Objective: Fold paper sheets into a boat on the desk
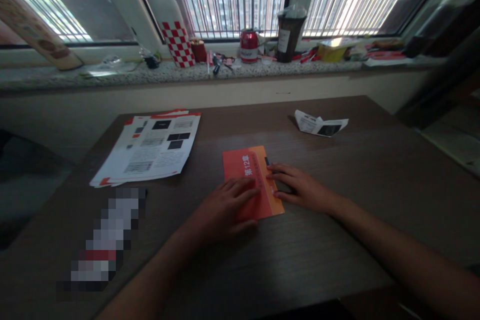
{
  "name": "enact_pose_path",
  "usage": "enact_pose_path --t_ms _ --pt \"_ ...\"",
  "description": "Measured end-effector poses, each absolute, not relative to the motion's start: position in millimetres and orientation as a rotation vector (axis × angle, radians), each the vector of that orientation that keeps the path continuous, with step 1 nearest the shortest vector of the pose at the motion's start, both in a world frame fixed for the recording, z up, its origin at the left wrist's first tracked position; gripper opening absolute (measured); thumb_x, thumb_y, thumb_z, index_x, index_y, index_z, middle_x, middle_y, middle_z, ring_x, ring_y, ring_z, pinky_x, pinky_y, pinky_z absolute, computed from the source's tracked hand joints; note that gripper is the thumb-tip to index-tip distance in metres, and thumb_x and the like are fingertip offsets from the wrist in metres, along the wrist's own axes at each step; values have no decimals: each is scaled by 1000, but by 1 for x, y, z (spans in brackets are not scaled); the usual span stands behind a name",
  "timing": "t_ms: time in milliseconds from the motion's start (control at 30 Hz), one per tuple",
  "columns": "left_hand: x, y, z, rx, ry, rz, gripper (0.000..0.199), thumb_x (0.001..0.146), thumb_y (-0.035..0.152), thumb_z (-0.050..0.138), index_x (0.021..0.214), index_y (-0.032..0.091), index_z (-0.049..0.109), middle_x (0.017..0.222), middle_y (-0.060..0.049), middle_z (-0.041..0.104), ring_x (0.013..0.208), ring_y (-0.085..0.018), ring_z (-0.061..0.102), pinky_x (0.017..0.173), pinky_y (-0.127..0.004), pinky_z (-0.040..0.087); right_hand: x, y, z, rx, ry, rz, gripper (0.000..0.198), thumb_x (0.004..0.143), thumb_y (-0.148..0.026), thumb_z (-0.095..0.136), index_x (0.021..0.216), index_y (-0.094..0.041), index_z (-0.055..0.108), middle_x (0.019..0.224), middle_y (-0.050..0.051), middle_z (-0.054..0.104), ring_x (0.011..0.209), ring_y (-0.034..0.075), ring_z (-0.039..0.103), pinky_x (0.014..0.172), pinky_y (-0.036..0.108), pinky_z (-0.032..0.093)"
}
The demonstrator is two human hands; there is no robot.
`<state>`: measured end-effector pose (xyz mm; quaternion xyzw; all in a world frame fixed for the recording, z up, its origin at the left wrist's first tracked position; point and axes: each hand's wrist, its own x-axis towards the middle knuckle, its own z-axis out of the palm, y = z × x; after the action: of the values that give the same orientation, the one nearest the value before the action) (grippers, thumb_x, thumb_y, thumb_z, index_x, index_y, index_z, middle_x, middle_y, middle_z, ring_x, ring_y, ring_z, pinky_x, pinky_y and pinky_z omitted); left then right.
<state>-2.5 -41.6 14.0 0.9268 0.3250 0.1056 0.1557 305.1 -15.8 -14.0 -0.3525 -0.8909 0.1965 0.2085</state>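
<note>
A red and orange printed sheet of paper (234, 162), apparently folded, lies flat on the dark wooden table (300, 270) in front of me. Across its left and lower part rests my left hand (228, 205), fingers stretched out and covering some of the print. My right hand (296, 187) touches the orange right edge with its fingertips, the fingers spread. A folded white paper shape (320, 125) with dark printing stands farther back on the right. To the left lies a stack of printed sheets (157, 147) with red edges.
A pixelated, blurred-out item (108, 237) lies at the left front of the table. Behind the table, the stone windowsill (225, 76) bears a checkered white bottle (168, 20), a red can (249, 46), a dark drink cup (288, 35) and a yellow container (332, 51).
</note>
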Motion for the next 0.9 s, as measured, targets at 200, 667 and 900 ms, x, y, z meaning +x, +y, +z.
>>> enact_pose_path --t_ms 200,667,900 --pt "-2 -43 17 2622 929 343 59 89 40 82 141 25 59 158 -13 52 144 -36 49 117 -57 45 306 -17 -12 -934 -2477 543 47 103 -39 64 147 -24 59 159 16 52 149 31 47 121 57 41" --pt "-4 -41 20 2561 911 428 34 96 25 70 129 22 65 152 -13 58 141 -32 53 115 -56 49 313 -26 6 -642 -2636 728 39 98 -31 72 136 -23 66 146 12 64 139 25 57 114 45 50" --pt "-8 -43 27 2557 892 375 41 95 42 76 131 24 66 159 -13 52 147 -35 47 118 -59 46 308 -31 13 -668 -2566 689 19 105 -25 59 121 -22 70 134 10 71 126 22 67 106 41 55"
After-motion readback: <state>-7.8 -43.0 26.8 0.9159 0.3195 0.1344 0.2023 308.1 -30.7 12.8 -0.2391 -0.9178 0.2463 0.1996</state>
